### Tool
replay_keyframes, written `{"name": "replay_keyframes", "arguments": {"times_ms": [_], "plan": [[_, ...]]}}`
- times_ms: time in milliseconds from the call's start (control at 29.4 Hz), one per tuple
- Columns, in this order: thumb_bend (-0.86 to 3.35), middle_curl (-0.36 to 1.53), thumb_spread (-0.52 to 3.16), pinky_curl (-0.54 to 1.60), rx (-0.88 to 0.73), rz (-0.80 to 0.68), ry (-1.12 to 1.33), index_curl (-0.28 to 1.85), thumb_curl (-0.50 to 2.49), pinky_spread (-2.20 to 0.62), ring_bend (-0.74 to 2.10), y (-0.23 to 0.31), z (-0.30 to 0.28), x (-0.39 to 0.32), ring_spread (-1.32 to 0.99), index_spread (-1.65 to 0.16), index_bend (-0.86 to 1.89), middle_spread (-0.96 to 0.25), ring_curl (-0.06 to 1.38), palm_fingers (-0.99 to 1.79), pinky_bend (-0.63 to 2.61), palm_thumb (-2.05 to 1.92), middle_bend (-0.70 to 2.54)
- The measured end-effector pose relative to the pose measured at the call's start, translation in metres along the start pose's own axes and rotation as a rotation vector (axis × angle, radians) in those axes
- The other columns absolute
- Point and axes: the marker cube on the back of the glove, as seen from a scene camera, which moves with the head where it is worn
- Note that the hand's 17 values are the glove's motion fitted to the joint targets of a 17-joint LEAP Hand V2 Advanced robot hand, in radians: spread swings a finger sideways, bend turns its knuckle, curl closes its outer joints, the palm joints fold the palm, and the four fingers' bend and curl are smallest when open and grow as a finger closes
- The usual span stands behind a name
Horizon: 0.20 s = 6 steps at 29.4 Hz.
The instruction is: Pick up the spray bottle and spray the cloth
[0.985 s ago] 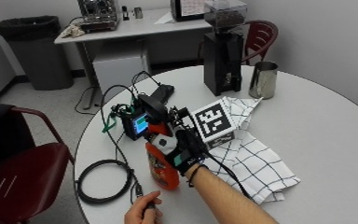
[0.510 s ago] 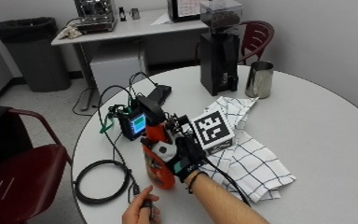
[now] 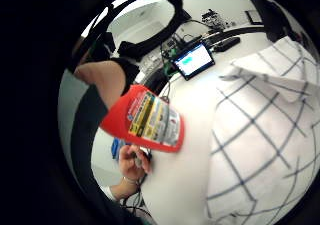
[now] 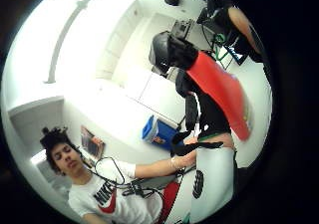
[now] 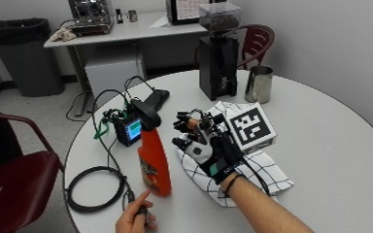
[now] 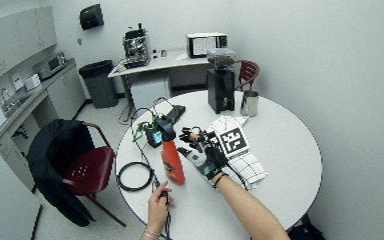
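Toward the left edge of the round table (image 5: 342, 145) a cable coil (image 5: 96, 189) is laid flat, with the bare hand (image 5: 135, 219) resting near the front edge, probably to keep clear. Next to it the bottle (image 5: 154, 165) is stood upright on the table, its black spray head (image 5: 146, 112) at the top, likely left there for a side-on grasp. Just beside the bottle the gloved hand (image 5: 206, 143) is held with fingers spread and nothing grasped (no contact with the bottle can be seen). Under and behind that hand the checked cloth (image 5: 264, 172) is spread toward the table's middle, ready as a target. Much of the cloth is covered by the hand and forearm, and the bottle's label cannot be read.
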Motion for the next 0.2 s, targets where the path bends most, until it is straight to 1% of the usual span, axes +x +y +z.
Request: {"name": "replay_keyframes", "arguments": {"times_ms": [204], "plan": [[-0.02, 0.43, 1.06, 0.37, -0.014, 0.006, 0.093, 0.19, 0.59, 0.21, 0.46, 0.010, -0.032, 0.003, -0.09, -0.31, 0.11, -0.09, 0.38, 0.85, 0.26, 0.85, 0.35]]}}
